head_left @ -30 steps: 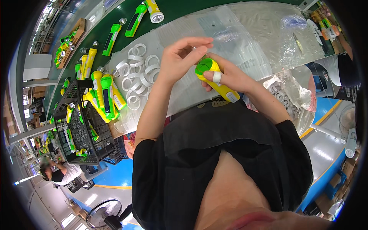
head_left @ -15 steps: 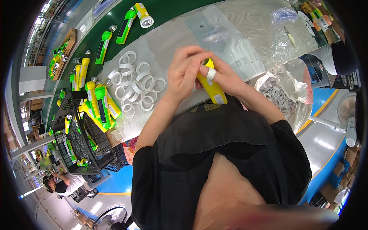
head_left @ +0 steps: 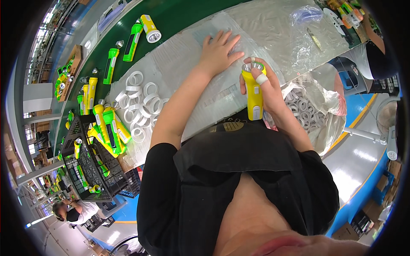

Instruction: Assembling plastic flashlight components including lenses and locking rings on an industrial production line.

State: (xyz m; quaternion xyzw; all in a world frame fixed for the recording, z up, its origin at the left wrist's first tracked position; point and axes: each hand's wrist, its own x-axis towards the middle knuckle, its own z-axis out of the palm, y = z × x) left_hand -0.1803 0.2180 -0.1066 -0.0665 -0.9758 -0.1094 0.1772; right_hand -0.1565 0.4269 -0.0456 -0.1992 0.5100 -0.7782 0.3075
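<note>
Holding a yellow flashlight, right hand; left hand flat on plastic sheet.

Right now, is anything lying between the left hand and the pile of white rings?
Nothing visible: the left hand lies flat on the plastic sheet, and only bare sheet separates it from the white rings.

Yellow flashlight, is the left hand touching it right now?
Apart. The head view shows the left hand flat on the plastic sheet, while the right hand alone grips the yellow flashlight.

A yellow flashlight, white rings, a green belt and a black crate.
</note>
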